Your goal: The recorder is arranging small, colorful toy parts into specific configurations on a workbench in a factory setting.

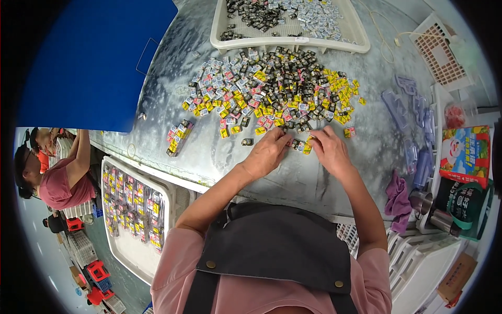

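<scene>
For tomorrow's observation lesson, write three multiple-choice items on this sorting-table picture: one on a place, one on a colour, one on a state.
1. Where does the short row of lined-up packets lie?
A. left of the big pile
B. inside the top tray
C. on the purple cloth

2. What colour is the crumpled cloth at the table's right edge?
A. green
B. purple
C. white

3. How do the two hands stand?
A. raised off the table
B. far apart at the table's ends
C. close together on packets at the pile's near edge

Key: 1 A, the row sits alone left of the pile. 2 B, the cloth is purple. 3 C, left hand and right hand meet over a few packets.
</scene>
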Available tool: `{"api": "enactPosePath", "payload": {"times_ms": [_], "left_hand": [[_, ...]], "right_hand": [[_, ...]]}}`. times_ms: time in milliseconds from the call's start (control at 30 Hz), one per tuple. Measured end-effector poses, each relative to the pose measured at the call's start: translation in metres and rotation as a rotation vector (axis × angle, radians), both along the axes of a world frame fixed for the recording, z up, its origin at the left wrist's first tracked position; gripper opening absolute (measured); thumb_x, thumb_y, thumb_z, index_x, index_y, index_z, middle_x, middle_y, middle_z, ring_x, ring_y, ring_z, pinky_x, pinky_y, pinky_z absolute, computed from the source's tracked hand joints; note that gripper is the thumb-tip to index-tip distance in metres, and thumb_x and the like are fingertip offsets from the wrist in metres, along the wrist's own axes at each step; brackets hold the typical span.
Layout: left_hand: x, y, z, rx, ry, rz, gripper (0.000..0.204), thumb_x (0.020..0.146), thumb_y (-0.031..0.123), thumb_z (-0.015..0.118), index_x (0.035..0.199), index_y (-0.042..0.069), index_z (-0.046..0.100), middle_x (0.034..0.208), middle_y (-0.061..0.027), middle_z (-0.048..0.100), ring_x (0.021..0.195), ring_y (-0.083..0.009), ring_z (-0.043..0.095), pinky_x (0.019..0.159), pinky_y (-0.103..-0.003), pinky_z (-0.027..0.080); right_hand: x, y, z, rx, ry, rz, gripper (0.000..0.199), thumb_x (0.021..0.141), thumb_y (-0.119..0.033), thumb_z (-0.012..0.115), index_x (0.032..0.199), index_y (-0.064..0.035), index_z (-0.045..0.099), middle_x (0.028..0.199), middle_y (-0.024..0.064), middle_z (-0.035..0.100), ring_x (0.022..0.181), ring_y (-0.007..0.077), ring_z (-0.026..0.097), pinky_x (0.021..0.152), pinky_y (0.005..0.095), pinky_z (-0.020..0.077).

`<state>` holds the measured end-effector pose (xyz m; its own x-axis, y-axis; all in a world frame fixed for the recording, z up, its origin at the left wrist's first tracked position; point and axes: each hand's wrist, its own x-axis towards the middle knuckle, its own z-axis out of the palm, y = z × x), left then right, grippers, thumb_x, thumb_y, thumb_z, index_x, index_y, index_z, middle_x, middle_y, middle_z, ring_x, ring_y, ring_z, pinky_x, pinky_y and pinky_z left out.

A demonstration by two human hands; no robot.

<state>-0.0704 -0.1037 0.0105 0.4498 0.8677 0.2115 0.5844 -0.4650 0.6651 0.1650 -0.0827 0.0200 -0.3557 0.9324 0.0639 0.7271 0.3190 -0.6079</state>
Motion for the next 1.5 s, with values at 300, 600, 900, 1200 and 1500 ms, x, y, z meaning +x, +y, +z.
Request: {"api": "enactPosePath", "payload": {"times_ms": [300, 600, 900, 1200, 1500], "left_hand": [[-0.007, 0.004, 0.000, -0.026, 0.030, -0.073, 0.039, 0.082, -0.005, 0.064, 0.120, -0.003, 0.063, 0.105, -0.0186, 0.056, 0.094, -0.0347, 0.060, 0.084, -0.040, 0.052], [-0.006, 0.007, 0.005, -0.051, 0.036, -0.072, 0.035, 0.085, -0.002, 0.066, 0.119, -0.005, 0.062, 0.104, -0.0192, 0.055, 0.094, -0.0361, 0.060, 0.084, -0.041, 0.052], [0.005, -0.001, 0.016, 0.016, -0.004, 0.093, 0.026, 0.088, 0.007, 0.067, 0.114, 0.001, 0.065, 0.102, -0.0177, 0.057, 0.085, -0.0359, 0.063, 0.072, -0.044, 0.053], [0.020, -0.008, 0.017, 0.056, -0.066, 0.125, 0.023, 0.088, 0.004, 0.069, 0.110, -0.001, 0.067, 0.100, -0.0163, 0.060, 0.077, -0.0339, 0.064, 0.069, -0.041, 0.054], [0.044, -0.014, 0.010, -0.098, -0.120, 0.100, 0.032, 0.089, 0.006, 0.069, 0.119, -0.001, 0.061, 0.104, -0.0175, 0.059, 0.077, -0.0299, 0.065, 0.070, -0.040, 0.055]], "right_hand": [[0.016, 0.009, -0.007, 0.023, -0.102, -0.022, 0.021, 0.091, -0.014, 0.067, 0.109, -0.0044, 0.066, 0.100, 0.0136, 0.058, 0.083, 0.0362, 0.064, 0.073, 0.0451, 0.0510], [0.002, -0.002, -0.002, 0.003, -0.030, 0.006, 0.022, 0.090, -0.010, 0.066, 0.110, -0.0015, 0.065, 0.097, 0.0153, 0.058, 0.085, 0.0358, 0.063, 0.075, 0.0445, 0.0501], [0.002, -0.005, 0.002, -0.097, 0.034, 0.001, 0.027, 0.085, -0.007, 0.072, 0.107, -0.0009, 0.059, 0.093, 0.0147, 0.059, 0.081, 0.0317, 0.066, 0.075, 0.0428, 0.0520], [0.003, -0.006, -0.016, -0.330, 0.393, -0.152, 0.020, 0.089, -0.002, 0.068, 0.105, -0.0001, 0.057, 0.084, 0.0058, 0.064, 0.075, 0.0136, 0.062, 0.068, 0.0296, 0.0502], [0.025, 0.000, -0.019, -0.355, 0.623, -0.317, 0.024, 0.093, -0.006, 0.066, 0.116, -0.0019, 0.059, 0.092, 0.0030, 0.064, 0.079, 0.0090, 0.060, 0.070, 0.0257, 0.0496]]}}
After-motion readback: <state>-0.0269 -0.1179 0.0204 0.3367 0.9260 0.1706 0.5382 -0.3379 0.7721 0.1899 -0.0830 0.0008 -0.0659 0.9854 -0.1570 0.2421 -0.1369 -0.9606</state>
